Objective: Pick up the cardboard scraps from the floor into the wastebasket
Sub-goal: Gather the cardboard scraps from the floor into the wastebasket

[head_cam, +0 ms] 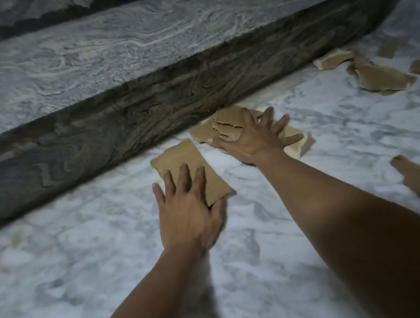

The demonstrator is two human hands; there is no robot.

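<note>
Brown cardboard scraps lie on the white marble floor. My left hand (pixel 188 212) lies flat with spread fingers on the near end of a rectangular scrap (pixel 176 158). My right hand (pixel 251 137) presses with splayed fingers on a small pile of torn scraps (pixel 228 123) next to the foot of the step. More scraps lie at the right: one torn piece (pixel 419 178) near my right forearm and several (pixel 379 76) farther back. No wastebasket is in view.
A dark grey veined stone step (pixel 136 56) runs across the upper half of the view, its riser right behind the scraps. The marble floor (pixel 84 268) spreads to the left and in front of my arms.
</note>
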